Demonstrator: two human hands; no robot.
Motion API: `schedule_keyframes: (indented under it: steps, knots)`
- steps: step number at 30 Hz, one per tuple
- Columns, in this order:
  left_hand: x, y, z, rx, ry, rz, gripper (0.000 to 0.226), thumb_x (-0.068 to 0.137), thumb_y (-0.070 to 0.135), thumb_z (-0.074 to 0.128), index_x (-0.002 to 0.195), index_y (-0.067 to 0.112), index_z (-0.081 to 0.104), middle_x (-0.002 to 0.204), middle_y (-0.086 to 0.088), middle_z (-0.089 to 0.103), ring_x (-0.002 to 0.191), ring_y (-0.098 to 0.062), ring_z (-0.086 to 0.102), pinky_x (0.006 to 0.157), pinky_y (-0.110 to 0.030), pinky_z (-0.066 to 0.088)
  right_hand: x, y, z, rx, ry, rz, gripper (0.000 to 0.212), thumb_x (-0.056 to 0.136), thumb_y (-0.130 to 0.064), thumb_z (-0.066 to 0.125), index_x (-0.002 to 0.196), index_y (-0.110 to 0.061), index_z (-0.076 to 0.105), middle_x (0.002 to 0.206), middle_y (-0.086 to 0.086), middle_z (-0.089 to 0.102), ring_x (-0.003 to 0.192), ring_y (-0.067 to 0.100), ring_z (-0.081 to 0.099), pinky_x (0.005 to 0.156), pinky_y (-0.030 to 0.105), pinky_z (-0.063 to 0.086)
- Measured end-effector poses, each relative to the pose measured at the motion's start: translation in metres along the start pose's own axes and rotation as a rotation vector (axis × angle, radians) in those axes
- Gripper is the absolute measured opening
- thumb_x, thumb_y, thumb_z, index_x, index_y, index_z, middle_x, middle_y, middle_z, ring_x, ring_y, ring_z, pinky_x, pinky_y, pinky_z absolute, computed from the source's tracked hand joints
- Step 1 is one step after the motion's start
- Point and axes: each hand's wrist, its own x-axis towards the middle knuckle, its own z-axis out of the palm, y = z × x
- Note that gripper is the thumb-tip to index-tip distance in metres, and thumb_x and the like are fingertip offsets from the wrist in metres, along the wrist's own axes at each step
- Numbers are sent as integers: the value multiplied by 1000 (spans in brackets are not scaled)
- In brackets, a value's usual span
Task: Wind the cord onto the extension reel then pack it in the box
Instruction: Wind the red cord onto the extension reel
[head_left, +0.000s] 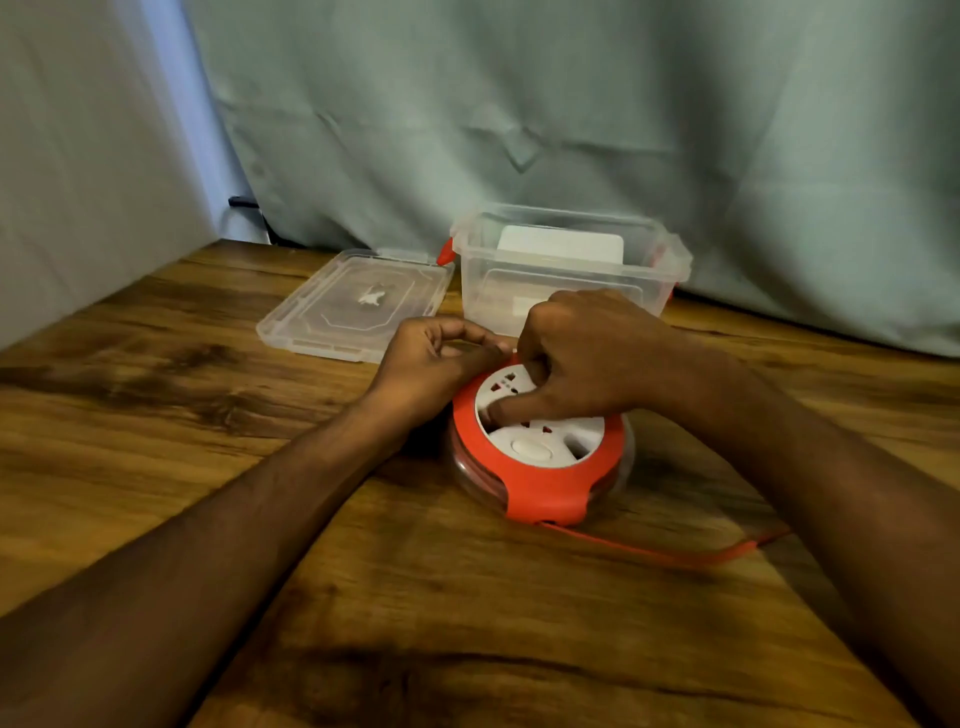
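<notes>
Reel: extension reel (540, 447) lies flat on the wooden table (208, 415), mid-table, just in front of the box.
Right hand (587, 358): fingers curled, thumb pressed into the white socket face.
Left hand (436, 358): fingers curled at the reel's far-left rim; what it pinches is unclear.
Cord (675, 553): loose red length trails right from the reel's near edge.
Box (566, 265): clear, open, near the table's back edge.
Lid (358, 304): flat, left of the box.

Dim, warm indoor light; soft shadows under forearms on the table (156, 415). Slight motion blur thruout, wide-angle bending at edges, curtain (571, 104) soft.
</notes>
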Motion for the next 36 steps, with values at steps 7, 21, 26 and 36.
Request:
schedule_keyframes:
  steps: [7,21,26,36]
  knots:
    - [1,-1,0,65,13,-13,21,90,18,76,106,4,77,98,-13,80,82,-22,77,68,-28,64,-2,4,0,7,-45,83,59,76,-86,50,56,-31,45,57,-14,49,57,7,54,51,24,31]
    - [-2,3,-2,62,-6,-4,11,92,11,71,101,9,78,98,-4,81,90,-19,78,86,-39,63,-8,13,-23,549,-483,-74,50,79,-31,85,124,-35,66,46,-12,51,44,6,47,56,34,39]
    - [-1,5,-2,77,11,7,19,90,18,75,104,6,78,106,-9,79,102,-27,75,96,-50,59,-10,15,-24,577,-475,-75,54,77,-39,85,128,-40,65,46,-9,51,45,7,46,58,39,40]
    - [2,-2,-4,37,-1,38,7,91,11,73,93,14,79,90,-3,82,78,-17,79,71,-27,64,-11,4,-21,252,-276,-25,59,66,-72,75,119,-46,67,81,-34,42,75,-10,47,58,12,31]
